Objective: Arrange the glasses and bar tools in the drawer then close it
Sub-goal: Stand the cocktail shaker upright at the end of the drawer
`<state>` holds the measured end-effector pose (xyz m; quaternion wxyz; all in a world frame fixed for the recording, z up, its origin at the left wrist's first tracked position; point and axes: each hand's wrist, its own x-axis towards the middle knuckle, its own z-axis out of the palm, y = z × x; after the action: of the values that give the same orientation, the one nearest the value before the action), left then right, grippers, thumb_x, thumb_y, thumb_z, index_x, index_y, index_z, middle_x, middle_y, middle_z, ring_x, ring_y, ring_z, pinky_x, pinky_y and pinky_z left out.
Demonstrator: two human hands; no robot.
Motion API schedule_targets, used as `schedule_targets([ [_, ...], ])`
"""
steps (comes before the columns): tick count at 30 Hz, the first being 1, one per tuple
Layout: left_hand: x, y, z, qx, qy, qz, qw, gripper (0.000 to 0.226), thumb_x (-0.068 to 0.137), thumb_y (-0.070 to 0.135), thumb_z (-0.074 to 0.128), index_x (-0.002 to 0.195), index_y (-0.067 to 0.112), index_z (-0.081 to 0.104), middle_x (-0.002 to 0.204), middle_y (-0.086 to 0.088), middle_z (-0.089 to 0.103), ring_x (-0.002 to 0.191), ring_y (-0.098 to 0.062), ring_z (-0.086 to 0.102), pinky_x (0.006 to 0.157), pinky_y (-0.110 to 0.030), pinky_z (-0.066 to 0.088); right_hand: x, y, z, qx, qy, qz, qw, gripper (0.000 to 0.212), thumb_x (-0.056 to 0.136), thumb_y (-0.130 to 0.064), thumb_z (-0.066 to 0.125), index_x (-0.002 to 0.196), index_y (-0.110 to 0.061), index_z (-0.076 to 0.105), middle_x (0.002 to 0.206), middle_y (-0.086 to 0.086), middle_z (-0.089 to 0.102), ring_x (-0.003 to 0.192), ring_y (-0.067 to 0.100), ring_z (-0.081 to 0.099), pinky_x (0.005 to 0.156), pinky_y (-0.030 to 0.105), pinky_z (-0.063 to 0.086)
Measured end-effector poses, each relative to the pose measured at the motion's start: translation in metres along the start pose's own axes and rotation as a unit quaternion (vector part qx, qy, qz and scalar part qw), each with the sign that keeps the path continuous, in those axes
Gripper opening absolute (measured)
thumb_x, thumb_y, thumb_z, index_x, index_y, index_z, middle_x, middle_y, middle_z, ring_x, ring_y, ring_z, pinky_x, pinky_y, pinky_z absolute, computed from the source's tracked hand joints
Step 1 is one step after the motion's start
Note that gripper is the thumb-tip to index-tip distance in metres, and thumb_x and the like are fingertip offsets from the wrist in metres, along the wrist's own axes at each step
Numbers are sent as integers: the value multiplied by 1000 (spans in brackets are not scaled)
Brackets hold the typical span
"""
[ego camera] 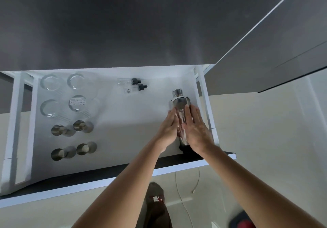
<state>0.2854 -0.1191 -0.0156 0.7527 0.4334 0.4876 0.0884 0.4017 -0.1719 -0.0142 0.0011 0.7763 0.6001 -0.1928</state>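
A white drawer stands pulled out below a dark countertop. A shiny steel cocktail shaker lies near the drawer's right wall, cap pointing away from me. My left hand and my right hand press on its two sides, fingers straight, holding it between them. Several clear glasses stand at the back left. In front of them sit several steel jiggers. Two small dropper bottles with black caps lie at the back middle.
The dark countertop overhangs the drawer's back. The drawer's dark front panel runs across below my arms. A white cable lies on the pale floor, beside a dark sock. A dark cabinet front is at right.
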Motion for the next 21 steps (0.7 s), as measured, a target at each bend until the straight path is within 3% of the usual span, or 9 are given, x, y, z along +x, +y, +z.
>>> schedule_targets([
  [2,-2,2,5,25,-13,12,1000,53,101,35,31,151,34,12,162,-5,12,149,-23,13,121,-46,19,-3,4,-1,5,-3,14,1000,66,92,-30,29,148,1,11,156,24,16,145,37,14,114,47,31],
  [6,3,-4,11,108,-36,61,992,55,104,25,28,153,21,2,161,2,-10,148,-9,-10,119,-26,0,-6,7,-1,31,-3,19,999,79,92,-20,54,148,1,3,158,22,6,146,35,5,117,43,24],
  [10,7,-9,8,150,-58,54,985,59,103,30,30,152,27,-2,160,4,-17,147,-8,-11,115,-23,0,-8,8,-1,40,-14,15,999,87,90,-15,58,147,-3,-7,159,18,-4,147,30,-2,115,37,24],
  [13,4,-8,4,191,-56,68,978,59,103,34,32,152,28,2,162,2,-12,149,-11,-6,117,-25,2,-8,6,-1,50,-27,26,998,85,92,-14,55,147,-3,-8,159,19,-6,147,31,-3,118,39,23],
  [17,7,-3,-25,271,78,119,952,59,101,35,37,153,21,12,163,-7,-3,150,-20,5,119,-32,11,4,-7,0,43,76,-32,996,64,92,-5,50,146,1,17,155,24,18,144,36,17,113,48,33],
  [21,21,1,-90,386,210,102,892,57,101,32,34,152,15,12,163,-6,-1,150,-25,2,121,-42,18,34,-40,1,80,115,-95,986,49,93,0,49,140,-7,40,151,15,35,143,29,26,113,38,25],
])
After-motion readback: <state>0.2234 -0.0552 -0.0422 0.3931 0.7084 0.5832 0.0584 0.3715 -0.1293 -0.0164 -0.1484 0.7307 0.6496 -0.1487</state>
